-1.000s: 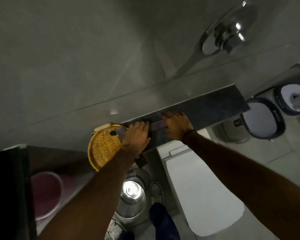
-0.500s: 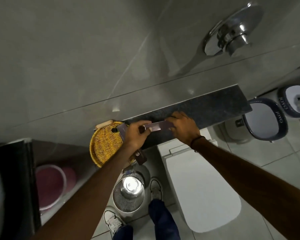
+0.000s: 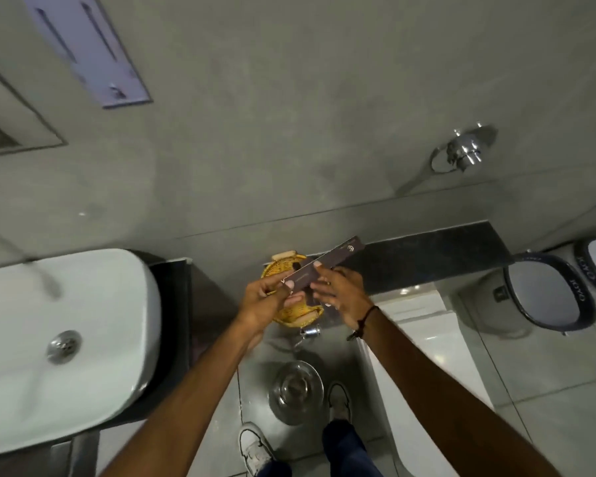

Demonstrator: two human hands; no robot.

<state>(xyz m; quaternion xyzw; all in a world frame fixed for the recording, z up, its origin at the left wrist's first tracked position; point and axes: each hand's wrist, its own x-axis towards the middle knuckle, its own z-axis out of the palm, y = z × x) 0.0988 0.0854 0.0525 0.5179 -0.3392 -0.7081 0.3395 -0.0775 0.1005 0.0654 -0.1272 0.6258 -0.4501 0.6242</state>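
A long, slim dark brown box (image 3: 327,266) with small pale print is held up in the air in front of the grey wall. My left hand (image 3: 269,299) pinches its near end between thumb and fingers. My right hand (image 3: 338,292) grips the box from the right side, fingers curled under it. Directly beneath both hands sits a round yellow wicker basket (image 3: 291,313), mostly hidden by them. The basket stands at the left end of a dark stone ledge (image 3: 427,259).
A white washbasin (image 3: 62,346) with a metal drain fills the left. A steel pedal bin (image 3: 296,390) stands on the floor below the basket. The white toilet (image 3: 424,359) is at right, a dark-rimmed bin (image 3: 551,290) beyond it. A chrome flush valve (image 3: 465,149) juts from the wall.
Both hands lifted the dark box off the ledge and brought it up over the basket. The view swung left and up, showing the washbasin.
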